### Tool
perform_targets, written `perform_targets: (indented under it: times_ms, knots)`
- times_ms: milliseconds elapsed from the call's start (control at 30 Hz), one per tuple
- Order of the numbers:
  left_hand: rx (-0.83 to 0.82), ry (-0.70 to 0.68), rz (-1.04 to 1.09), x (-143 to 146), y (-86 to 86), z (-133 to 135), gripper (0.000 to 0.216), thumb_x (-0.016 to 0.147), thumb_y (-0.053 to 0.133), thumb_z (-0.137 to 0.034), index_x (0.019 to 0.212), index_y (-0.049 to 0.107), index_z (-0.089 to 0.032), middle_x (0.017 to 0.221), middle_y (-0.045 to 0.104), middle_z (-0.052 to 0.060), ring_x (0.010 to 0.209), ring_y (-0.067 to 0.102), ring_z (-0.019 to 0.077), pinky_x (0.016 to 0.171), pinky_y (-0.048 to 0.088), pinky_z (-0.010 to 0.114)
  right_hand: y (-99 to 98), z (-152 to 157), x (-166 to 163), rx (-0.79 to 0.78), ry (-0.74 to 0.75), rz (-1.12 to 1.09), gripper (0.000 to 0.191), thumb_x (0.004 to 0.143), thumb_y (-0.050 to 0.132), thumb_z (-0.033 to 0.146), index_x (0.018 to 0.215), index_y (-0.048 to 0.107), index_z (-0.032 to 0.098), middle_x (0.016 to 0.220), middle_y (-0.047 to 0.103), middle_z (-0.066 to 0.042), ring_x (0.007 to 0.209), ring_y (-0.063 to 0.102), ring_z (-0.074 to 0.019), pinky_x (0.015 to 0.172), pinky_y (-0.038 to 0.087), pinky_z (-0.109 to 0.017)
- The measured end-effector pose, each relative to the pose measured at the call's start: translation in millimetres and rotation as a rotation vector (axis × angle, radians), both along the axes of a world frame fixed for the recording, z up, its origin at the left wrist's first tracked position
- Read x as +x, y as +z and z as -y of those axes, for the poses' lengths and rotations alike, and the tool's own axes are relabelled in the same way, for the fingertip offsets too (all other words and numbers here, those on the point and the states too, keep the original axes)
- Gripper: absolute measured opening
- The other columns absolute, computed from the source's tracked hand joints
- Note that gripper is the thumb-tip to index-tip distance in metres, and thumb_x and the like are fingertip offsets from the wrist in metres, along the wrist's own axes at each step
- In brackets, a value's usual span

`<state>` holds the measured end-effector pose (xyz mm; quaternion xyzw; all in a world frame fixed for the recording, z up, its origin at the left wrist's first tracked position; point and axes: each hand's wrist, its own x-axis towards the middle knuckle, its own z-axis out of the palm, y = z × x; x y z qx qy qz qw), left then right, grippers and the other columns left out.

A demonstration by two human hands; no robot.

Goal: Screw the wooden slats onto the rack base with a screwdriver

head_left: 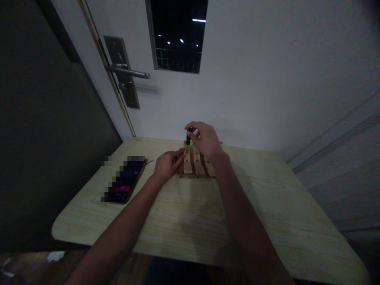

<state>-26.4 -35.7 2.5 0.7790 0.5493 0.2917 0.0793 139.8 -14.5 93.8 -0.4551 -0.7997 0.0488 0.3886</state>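
Note:
My right hand is closed round the black handle of a screwdriver, which stands almost upright. Its tip meets the leftmost of several pale wooden strips lying side by side on a darker wooden base. Small dark holes or screw heads dot the strips; I cannot tell which. At the left edge of this wooden piece, my left hand presses with its fingers against the side of the leftmost strip. Part of the right-hand strips is hidden behind my right hand and wrist.
On the left of the light wood-grain table lies a phone, partly pixelated, with a thin dark object beside it. Behind the table rises a white door with a metal handle and a window.

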Motion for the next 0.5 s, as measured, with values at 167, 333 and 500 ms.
perform_targets:
  times_ms: [167, 333, 500]
  knots:
    - [0.031, 0.028, -0.068, -0.1, 0.0, 1.1, 0.043, 0.091, 0.041, -0.051, 0.124, 0.059, -0.029, 0.081, 0.068, 0.007, 0.071, 0.058, 0.0173, 0.061, 0.034, 0.025, -2.4, -3.5, 1.8, -0.003, 0.039, -0.035, 0.024, 0.086, 0.047, 0.015, 0.104, 0.063, 0.018, 0.106, 0.066, -0.007, 0.083, 0.061, -0.0152, 0.082, 0.047, -0.032]
    - [0.044, 0.021, -0.059, -0.5, 0.2, 1.1, 0.045, 0.090, 0.043, -0.053, 0.122, 0.061, -0.027, 0.081, 0.068, 0.006, 0.071, 0.058, 0.0165, 0.062, 0.036, 0.024, 2.7, -0.3, 2.0, -0.058, 0.052, -0.017, 0.018, 0.084, 0.052, 0.019, 0.099, 0.062, 0.021, 0.090, 0.068, -0.003, 0.075, 0.061, -0.0150, 0.072, 0.048, -0.030]
    - [0.051, 0.015, -0.041, -0.1, -0.8, 0.2, 0.046, 0.090, 0.043, -0.053, 0.119, 0.064, -0.024, 0.083, 0.069, 0.007, 0.074, 0.059, 0.0179, 0.063, 0.038, 0.025, 4.7, 2.4, 0.3, -0.043, 0.033, -0.022, 0.018, 0.083, 0.055, 0.018, 0.098, 0.064, 0.023, 0.090, 0.069, -0.002, 0.077, 0.062, -0.0155, 0.073, 0.048, -0.030]
